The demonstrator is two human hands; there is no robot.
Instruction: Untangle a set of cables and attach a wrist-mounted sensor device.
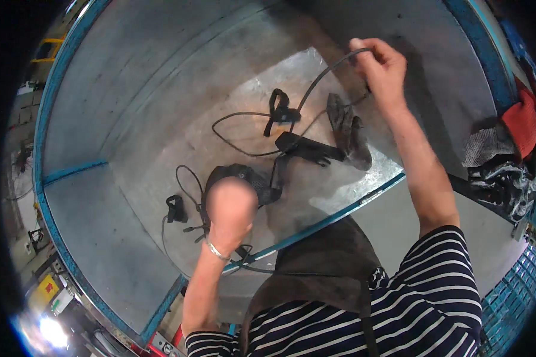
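Note:
My right hand (384,71) is raised at the upper right, its fingers closed round a dark cable (319,77). From there the cable loops down to a small black device with a strap (284,114). My left hand (229,205), with a bracelet at the wrist, is over a black fabric bundle (235,174); the hand is blurred, so its fingers cannot be made out. Another small black strapped piece (175,209) lies left of it on a thin cable. Between my hands are a flat black piece (309,147) and a crumpled dark glove-like item (348,131).
Everything lies on a worn metal surface (149,178) with tall grey walls (161,53) and a blue frame edge (46,214). At right hang a red cloth (523,122), a grey cloth (488,146) and crumpled dark plastic (503,184). A blue grid (515,291) shows at lower right.

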